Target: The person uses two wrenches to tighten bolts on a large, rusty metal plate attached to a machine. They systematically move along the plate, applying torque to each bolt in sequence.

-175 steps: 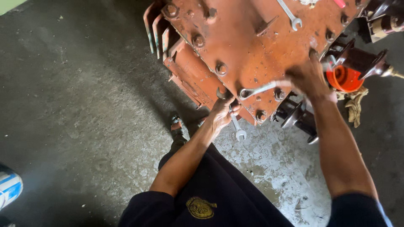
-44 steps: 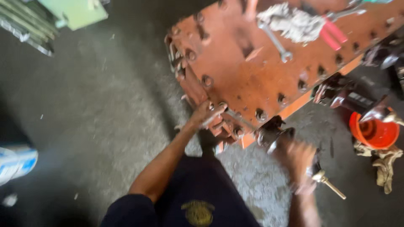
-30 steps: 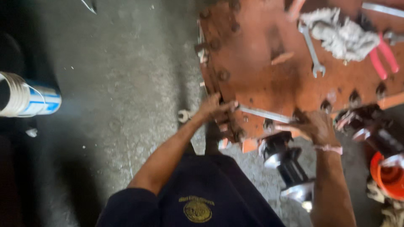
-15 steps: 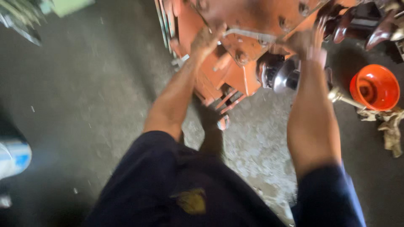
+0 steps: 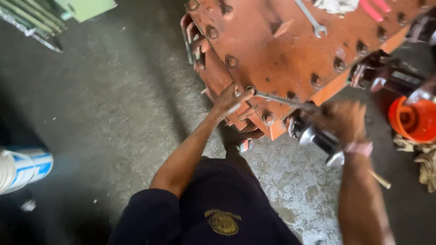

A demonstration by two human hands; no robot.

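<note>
- While the left hand (image 5: 229, 100) presses its fingers on the near edge of one large rust-orange metal housing (image 5: 281, 50), the right hand (image 5: 343, 120) is clenched round the handle end of one long spanner (image 5: 277, 97).
- That spanner lies across the housing's lower edge, its head on a bolt just beside the left fingertips; the left grip is not closed on anything I can make out.
- A second spanner (image 5: 311, 18) lies loose on top of the housing, near a white rag (image 5: 336, 4) and two pink tool handles (image 5: 374, 8).
- About ten bolt heads show along the housing's edges; the blur keeps the count loose.
- One orange cup-like part (image 5: 415, 120) sits right of the housing, beside one dirty cloth (image 5: 420, 156) on the concrete floor (image 5: 113, 104).
- One chrome shaft end (image 5: 318, 136) sticks out under the right hand.
- One white cylindrical can with blue label bands (image 5: 22, 168) lies at the far left.
</note>
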